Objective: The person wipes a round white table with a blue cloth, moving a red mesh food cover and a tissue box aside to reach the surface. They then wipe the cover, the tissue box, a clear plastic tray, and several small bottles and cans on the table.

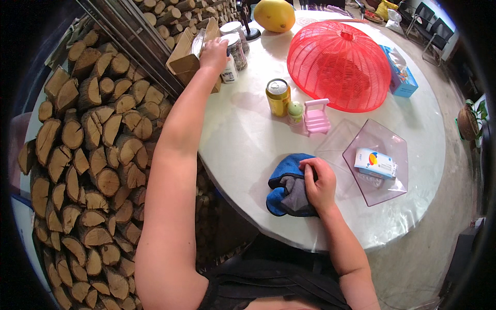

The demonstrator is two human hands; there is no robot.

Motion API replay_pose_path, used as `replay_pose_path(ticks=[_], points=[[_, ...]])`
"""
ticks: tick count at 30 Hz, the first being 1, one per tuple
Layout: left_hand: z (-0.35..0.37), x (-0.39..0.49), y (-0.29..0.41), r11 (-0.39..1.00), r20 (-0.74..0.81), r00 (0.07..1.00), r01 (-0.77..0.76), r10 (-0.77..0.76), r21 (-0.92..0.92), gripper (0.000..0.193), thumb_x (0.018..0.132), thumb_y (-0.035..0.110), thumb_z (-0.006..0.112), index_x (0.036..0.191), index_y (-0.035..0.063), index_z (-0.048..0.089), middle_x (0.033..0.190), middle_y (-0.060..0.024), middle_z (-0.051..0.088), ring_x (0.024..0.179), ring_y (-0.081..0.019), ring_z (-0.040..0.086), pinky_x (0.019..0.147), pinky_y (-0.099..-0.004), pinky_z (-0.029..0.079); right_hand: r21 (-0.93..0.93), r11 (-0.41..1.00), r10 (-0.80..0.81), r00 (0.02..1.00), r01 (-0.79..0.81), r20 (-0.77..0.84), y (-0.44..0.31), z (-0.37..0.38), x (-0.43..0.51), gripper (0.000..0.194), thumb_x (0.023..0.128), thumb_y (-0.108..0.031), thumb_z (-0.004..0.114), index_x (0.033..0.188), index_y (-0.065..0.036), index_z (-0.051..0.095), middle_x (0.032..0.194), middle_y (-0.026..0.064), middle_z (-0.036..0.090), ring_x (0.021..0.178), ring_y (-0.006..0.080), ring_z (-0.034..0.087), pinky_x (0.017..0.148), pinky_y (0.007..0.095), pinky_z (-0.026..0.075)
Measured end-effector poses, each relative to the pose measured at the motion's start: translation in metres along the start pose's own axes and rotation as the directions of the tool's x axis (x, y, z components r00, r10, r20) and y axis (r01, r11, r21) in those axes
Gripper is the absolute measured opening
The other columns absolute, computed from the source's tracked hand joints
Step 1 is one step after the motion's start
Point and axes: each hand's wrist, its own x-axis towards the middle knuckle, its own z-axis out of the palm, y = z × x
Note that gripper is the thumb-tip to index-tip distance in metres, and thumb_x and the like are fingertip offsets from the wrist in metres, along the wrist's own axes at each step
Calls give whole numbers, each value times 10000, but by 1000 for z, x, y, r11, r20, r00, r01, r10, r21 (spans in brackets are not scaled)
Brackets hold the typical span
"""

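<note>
My left hand (214,53) is stretched out to the far left edge of the table, beside a cardboard box (180,54). It is over a small white bottle (230,70) with a printed label and near a white-lidded jar (237,54). The fingers are partly hidden, so whether they grip anything is unclear. Close to me, my right hand (321,182) has its fingers curled on a bunched blue and grey cloth (294,190) lying on the table. To the right of it, a translucent purple pentagonal tray (395,155) holds a white and blue packet (374,162).
A gold can (278,99), a green-capped small container (295,112) and a pink toy chair (317,118) stand mid-table (248,143). Behind are a red mesh food cover (329,69), a blue tissue box (405,79) and a yellow melon (274,15). Stacked firewood (104,182) lines the left.
</note>
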Motion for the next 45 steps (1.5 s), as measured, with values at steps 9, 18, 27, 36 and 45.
replay_pose_path(ticks=[9, 18, 27, 36, 45], points=[[34, -127, 77, 540, 309, 934, 171, 176, -824, 975, 748, 64, 805, 1605, 68, 339, 1526, -123, 530, 1362, -281, 516, 1172, -418, 408, -5, 1000, 14, 1000, -14, -7, 1, 1, -2, 92, 941, -35, 621, 985, -34, 701, 869, 123, 702, 843, 304, 681, 770, 389, 532], [29, -164, 128, -323, 249, 966, 214, -71, -922, 625, 857, 107, 859, 1371, 50, 508, 1282, -63, 647, 1170, -185, 624, 1036, -364, 498, -15, 999, -50, 997, 50, -65, 6, 1, -6, 106, 978, -78, 615, 981, -23, 705, 882, 129, 717, 836, 308, 695, 790, 374, 543], [-55, -304, 143, -432, 292, 955, 242, -53, -869, 612, 888, 61, 825, 1392, 59, 477, 1246, -52, 631, 1166, -164, 620, 1033, -350, 509, -349, 797, -288, 818, 493, 498, -50, 1, -60, 519, 701, -287, 882, 1188, -211, 717, 1517, 163, 522, 1379, 385, 492, 1120, 547, 385], [-46, -354, 186, 175, 45, 993, 65, -112, -982, 828, 745, 205, 916, 1417, 102, 443, 1213, -130, 670, 1121, -299, 680, 991, -387, 540, -248, 956, -105, 971, 157, 213, -33, -62, -64, 404, 769, 44, 746, 1147, -73, 666, 1198, 121, 678, 1117, 353, 654, 987, 412, 512], [-40, -356, 188, 32, 160, 978, 166, -136, -986, 830, 678, 228, 939, 1370, 92, 502, 1207, -147, 694, 1132, -320, 686, 985, -396, 546, -233, 924, -209, 911, 303, 355, -96, -4, 30, 369, 850, -76, 799, 1203, -57, 693, 1150, 138, 691, 1131, 328, 647, 1016, 405, 502]])
